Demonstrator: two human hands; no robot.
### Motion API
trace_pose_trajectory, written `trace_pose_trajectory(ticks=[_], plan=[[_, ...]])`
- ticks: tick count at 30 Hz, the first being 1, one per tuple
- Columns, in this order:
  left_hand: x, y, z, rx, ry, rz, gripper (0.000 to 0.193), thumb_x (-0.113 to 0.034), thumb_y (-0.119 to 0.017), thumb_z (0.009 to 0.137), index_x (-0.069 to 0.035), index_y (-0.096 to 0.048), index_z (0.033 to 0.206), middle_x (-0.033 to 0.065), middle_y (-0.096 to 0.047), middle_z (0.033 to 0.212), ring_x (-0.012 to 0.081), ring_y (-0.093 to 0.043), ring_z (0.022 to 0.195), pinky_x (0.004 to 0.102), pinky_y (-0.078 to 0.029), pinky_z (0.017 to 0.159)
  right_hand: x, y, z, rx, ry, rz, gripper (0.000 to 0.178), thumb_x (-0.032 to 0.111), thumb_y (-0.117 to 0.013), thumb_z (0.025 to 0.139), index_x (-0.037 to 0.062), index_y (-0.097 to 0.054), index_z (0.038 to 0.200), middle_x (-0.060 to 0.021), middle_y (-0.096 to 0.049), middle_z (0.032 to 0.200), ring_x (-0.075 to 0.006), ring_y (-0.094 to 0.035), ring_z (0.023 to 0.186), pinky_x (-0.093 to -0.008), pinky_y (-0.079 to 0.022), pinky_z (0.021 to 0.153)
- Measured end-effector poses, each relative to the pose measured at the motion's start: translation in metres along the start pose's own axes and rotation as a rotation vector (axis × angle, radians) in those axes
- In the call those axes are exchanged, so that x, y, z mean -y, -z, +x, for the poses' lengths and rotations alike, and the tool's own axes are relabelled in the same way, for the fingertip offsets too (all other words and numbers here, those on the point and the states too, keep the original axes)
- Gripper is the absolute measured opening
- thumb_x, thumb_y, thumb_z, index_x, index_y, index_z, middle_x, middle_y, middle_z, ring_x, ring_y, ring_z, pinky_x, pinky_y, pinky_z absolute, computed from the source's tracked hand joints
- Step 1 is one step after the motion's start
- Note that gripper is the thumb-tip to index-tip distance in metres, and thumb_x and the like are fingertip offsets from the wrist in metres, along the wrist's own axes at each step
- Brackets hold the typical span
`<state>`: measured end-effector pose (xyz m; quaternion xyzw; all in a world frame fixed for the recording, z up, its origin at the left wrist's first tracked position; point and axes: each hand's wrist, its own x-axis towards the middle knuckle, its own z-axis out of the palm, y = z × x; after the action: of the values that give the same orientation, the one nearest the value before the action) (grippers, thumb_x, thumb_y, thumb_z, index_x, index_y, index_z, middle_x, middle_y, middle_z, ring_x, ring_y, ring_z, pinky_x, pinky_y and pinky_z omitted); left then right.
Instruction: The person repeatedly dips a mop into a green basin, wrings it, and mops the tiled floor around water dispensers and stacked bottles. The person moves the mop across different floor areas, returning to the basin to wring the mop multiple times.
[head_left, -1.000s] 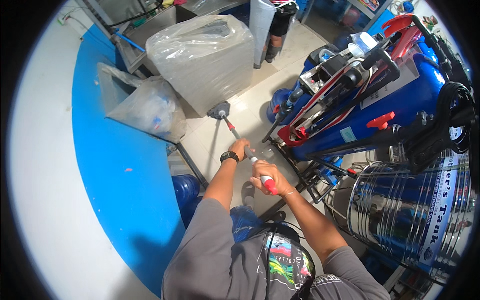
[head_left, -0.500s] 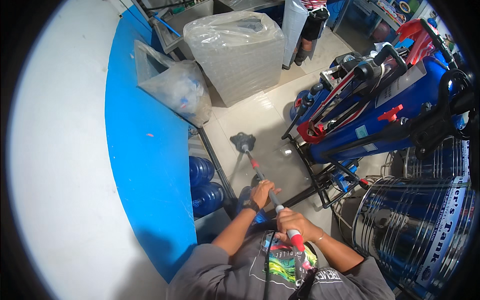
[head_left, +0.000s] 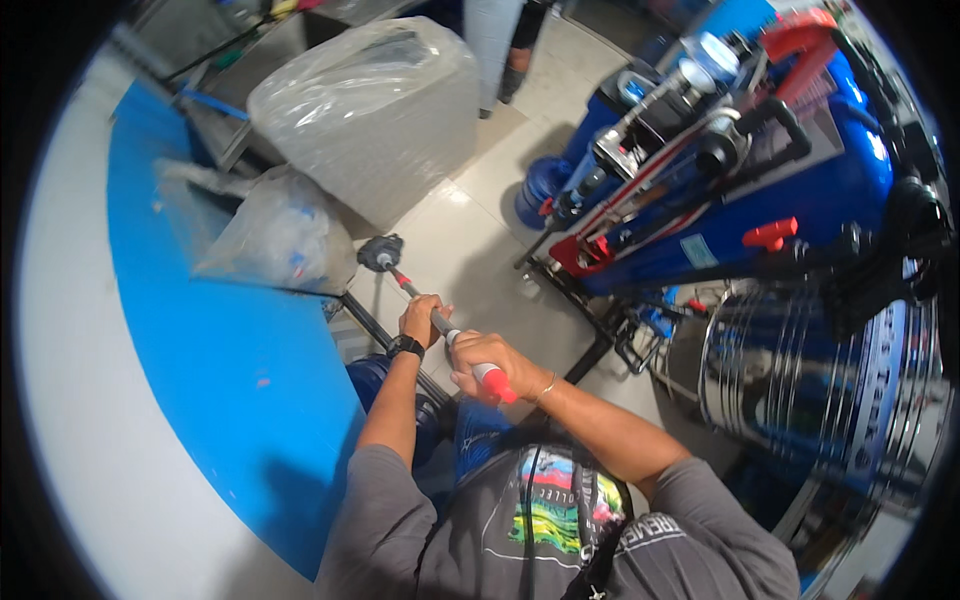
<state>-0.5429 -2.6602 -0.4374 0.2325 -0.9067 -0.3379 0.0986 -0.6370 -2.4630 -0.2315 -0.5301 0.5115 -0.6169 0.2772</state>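
**Mop Held in Both Hands, Mop Head on the Floor**

The mop [head_left: 403,281] slants across the floor [head_left: 465,240], from the far left toward the person's body. The left hand [head_left: 424,318] grips the grey pole at the lower position, nearer the mop head [head_left: 380,252]. The right hand [head_left: 482,362] is closed around the upper pole, just below the red end cap [head_left: 497,385], which projects on the near side of that hand. A black watch [head_left: 406,345] is on the left wrist; a thin bracelet [head_left: 546,387] is on the right.

The dark mop head sits on the pale floor tiles, just beside the clear plastic bag [head_left: 290,235] on the left. Whether the two touch cannot be told. A large plastic-wrapped box [head_left: 400,130] stands on the far side of the mop head. A blue wall panel [head_left: 200,330] runs along the left.

On the right, a big blue tank [head_left: 690,240] carries a red valve handle [head_left: 771,234]. Nearer, a shiny steel drum [head_left: 785,385] lies within view. A blue bottle [head_left: 543,185] stands at the far end of the blue tank. Another person's leg [head_left: 513,68] shows at the far edge.
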Motion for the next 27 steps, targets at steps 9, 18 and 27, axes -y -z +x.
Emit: trace_pose_trajectory(ticks=[9,18,27], plan=[[-0.083,-0.005,0.034,0.165,-0.127,-0.055,0.032,-0.036,-0.075,0.103,-0.01,-0.067,0.088,0.0122,-0.071,0.093,0.041,-0.07,0.096,0.0567,-0.054,0.078,0.073,0.042,0.007,-0.28,-0.157,-0.114,0.03,0.0,-0.073,0.095,0.0047,-0.054,0.072,-0.0115,-0.061,0.069,-0.0328,-0.061,0.068,-0.0458,-0.054,0.081],[-0.124,-0.028,0.168,0.471,-0.356,-0.094,0.037,-0.043,-0.072,0.105,-0.008,-0.068,0.092,0.0134,-0.07,0.098,0.0409,-0.07,0.099,0.0561,-0.054,0.082,0.063,0.093,0.053,-0.621,-0.186,-0.236,0.029,-0.009,-0.074,0.091,0.004,-0.053,0.075,-0.0105,-0.061,0.074,-0.0288,-0.063,0.074,-0.043,-0.053,0.082],[-0.095,-0.069,0.364,0.517,-0.497,-0.012,0.035,-0.037,-0.09,0.09,-0.008,-0.074,0.101,0.0194,-0.069,0.122,0.0443,-0.069,0.115,0.0517,-0.057,0.097,-0.036,0.145,0.16,-0.79,-0.177,-0.584,0.018,0.004,-0.077,0.096,0.005,-0.064,0.083,-0.0113,-0.067,0.084,-0.0328,-0.068,0.087,-0.045,-0.051,0.094]])
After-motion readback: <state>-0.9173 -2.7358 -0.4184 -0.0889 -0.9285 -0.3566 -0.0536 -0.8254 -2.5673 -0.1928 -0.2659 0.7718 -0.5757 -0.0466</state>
